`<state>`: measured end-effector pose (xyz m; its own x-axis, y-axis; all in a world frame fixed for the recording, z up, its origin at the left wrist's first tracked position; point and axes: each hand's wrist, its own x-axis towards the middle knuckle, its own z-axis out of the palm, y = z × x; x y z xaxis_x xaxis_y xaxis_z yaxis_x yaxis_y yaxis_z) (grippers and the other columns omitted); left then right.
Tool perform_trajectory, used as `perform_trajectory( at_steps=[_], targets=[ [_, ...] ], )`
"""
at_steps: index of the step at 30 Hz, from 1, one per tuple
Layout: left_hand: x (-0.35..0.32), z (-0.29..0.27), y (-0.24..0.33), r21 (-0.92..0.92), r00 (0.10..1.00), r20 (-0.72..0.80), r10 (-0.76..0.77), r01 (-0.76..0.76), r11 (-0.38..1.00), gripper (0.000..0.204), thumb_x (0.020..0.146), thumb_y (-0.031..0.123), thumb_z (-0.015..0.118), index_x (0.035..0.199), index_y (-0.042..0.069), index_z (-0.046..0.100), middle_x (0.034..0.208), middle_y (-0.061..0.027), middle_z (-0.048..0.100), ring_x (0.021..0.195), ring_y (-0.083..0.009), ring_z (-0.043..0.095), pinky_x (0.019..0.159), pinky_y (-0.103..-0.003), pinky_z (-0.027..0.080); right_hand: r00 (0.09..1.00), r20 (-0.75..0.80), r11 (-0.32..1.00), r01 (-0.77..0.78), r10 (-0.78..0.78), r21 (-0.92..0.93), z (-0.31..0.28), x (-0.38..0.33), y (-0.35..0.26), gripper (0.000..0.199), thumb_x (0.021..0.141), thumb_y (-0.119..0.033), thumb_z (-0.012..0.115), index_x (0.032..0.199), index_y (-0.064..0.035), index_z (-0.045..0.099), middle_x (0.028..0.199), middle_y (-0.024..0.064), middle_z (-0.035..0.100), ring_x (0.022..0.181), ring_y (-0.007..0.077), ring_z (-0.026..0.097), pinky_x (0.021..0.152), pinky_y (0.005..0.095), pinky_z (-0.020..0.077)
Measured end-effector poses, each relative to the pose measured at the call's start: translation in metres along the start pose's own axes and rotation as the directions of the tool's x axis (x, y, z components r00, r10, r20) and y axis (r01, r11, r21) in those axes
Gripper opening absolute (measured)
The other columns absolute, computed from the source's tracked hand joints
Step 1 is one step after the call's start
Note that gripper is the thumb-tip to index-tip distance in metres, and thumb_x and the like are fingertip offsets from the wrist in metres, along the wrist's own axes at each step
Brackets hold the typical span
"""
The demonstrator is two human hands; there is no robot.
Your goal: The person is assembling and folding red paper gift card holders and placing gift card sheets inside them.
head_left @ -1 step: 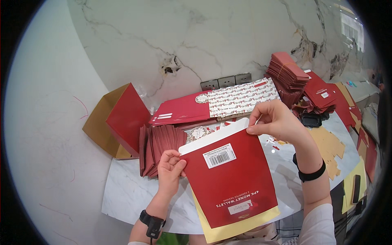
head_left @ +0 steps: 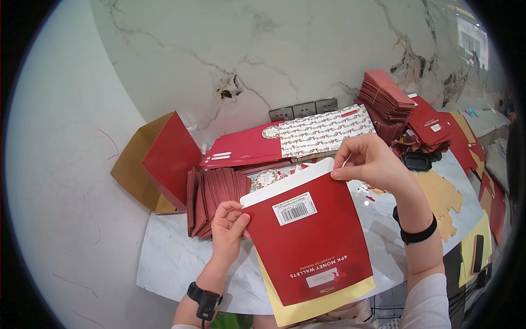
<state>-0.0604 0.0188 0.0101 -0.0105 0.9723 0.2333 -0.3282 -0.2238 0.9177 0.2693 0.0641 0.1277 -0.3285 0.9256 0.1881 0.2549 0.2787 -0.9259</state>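
A flat red card packet [head_left: 312, 236] hangs tilted between my hands, with a white flap [head_left: 290, 182] along its upper edge. It bears a white barcode label [head_left: 295, 209]. My left hand [head_left: 228, 227] is closed on its upper left corner, thumb in front. The right hand [head_left: 368, 163] pinches its upper right corner by the flap, thumb and fingers together. Under its lower end shows a yellow sheet [head_left: 279, 313] over my lap. Close beside my left hand stands a row of dark red folded wallets [head_left: 216, 192].
An open red and brown cardboard box [head_left: 172, 159] stands at the left. Behind lie red card sheets [head_left: 244, 143] and white patterned card [head_left: 326, 131]. Banded red bundles [head_left: 386, 96], a small black tray [head_left: 417, 160] and tan card pieces [head_left: 438, 197] are at the right. A marble wall closes the back.
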Motion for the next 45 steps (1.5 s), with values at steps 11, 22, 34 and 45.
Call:
perform_trajectory(
  at_steps=[11,22,34,45],
  targets=[
    [0.004,-0.002,0.002,0.020,0.994,0.019,-0.107,0.106,0.994,0.013,0.093,0.001,0.069,0.103,0.005,0.061,0.084,-0.0036,0.069,0.056,-0.0046,0.057,0.048,-0.016,0.043,0.997,0.054,0.998,-0.057,0.058,-0.024,0.004,0.003,-0.005,0.014,0.080,0.002,0.079,0.082,0.0012,0.065,0.080,0.0053,0.069,0.073,0.0069,0.064,0.065,0.0208,0.0515],
    [0.001,-0.006,0.002,0.102,0.994,0.032,-0.102,0.098,0.990,0.010,0.091,0.001,0.071,0.094,0.004,0.062,0.083,-0.0015,0.068,0.064,-0.0026,0.059,0.051,-0.016,0.044,0.982,0.177,0.996,-0.059,0.071,-0.073,-0.003,-0.002,-0.003,0.016,0.081,-0.009,0.080,0.079,-0.0030,0.065,0.068,-0.0003,0.065,0.060,0.0033,0.056,0.050,0.0208,0.0395],
    [0.002,-0.009,-0.006,0.096,0.998,0.027,-0.053,0.050,0.994,0.009,0.096,0.006,0.067,0.095,0.006,0.057,0.099,-0.0014,0.065,0.084,-0.0038,0.060,0.069,-0.018,0.047,0.985,0.166,0.994,-0.039,0.055,-0.098,0.001,-0.002,-0.009,0.022,0.082,-0.002,0.079,0.098,0.0041,0.067,0.081,0.0013,0.064,0.071,0.0052,0.062,0.064,0.0189,0.0504],
    [-0.001,0.000,0.002,0.068,0.985,0.073,-0.157,0.152,0.986,0.035,0.095,0.004,0.066,0.129,0.000,0.057,0.107,-0.0060,0.070,0.089,-0.0080,0.066,0.077,-0.022,0.054,0.977,0.139,0.985,0.167,-0.161,-0.035,0.009,-0.001,0.000,0.030,0.081,-0.003,0.074,0.111,-0.0009,0.070,0.079,0.0014,0.063,0.068,0.0076,0.060,0.058,0.0224,0.0466]
  ],
)
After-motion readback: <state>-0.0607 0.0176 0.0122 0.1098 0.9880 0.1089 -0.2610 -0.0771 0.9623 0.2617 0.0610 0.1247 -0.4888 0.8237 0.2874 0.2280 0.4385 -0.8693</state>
